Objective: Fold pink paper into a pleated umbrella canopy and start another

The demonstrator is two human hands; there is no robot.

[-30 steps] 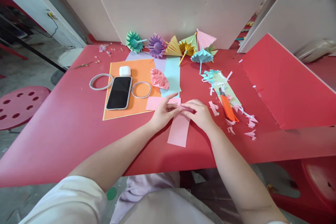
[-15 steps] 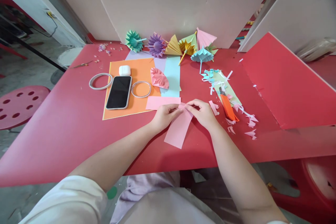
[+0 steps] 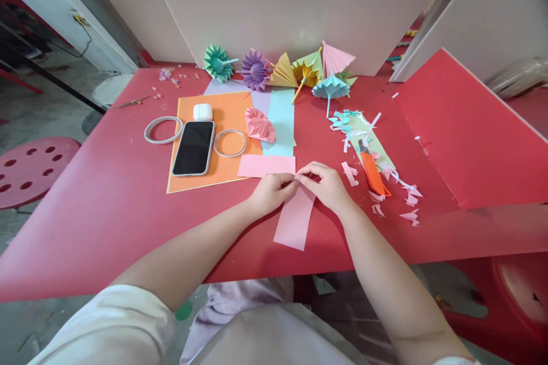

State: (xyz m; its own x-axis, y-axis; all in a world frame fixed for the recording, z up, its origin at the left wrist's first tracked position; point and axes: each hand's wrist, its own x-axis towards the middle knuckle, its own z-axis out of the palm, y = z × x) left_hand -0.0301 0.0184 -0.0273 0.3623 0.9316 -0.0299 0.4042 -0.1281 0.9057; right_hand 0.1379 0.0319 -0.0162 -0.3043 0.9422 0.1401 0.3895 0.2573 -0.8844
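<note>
A pink paper strip (image 3: pixel 295 219) hangs toward the table's front edge, its upper end pinched between both hands. My left hand (image 3: pixel 272 193) is closed on that end from the left, thumb and fingers together. From the right, my right hand (image 3: pixel 325 185) pinches it too, and the fingertips of both hands meet. The fingers hide the gripped end. Just beyond my left hand lies a second pink paper strip (image 3: pixel 266 166), flat and partly over an orange sheet (image 3: pixel 192 183). A folded pink paper fan (image 3: pixel 260 125) rests farther back.
On the orange sheet are a phone (image 3: pixel 193 148), a white earphone case (image 3: pixel 202 112) and a tape roll (image 3: pixel 230 143); another tape roll (image 3: pixel 163 129) overlaps its left edge. Paper umbrellas (image 3: pixel 330 88) line the back. An orange utility knife (image 3: pixel 373 174) lies among paper scraps at right.
The hanging end of the pink strip has swung slightly right and toward me. The fingertips have drawn closer together, covering the strip's top end.
</note>
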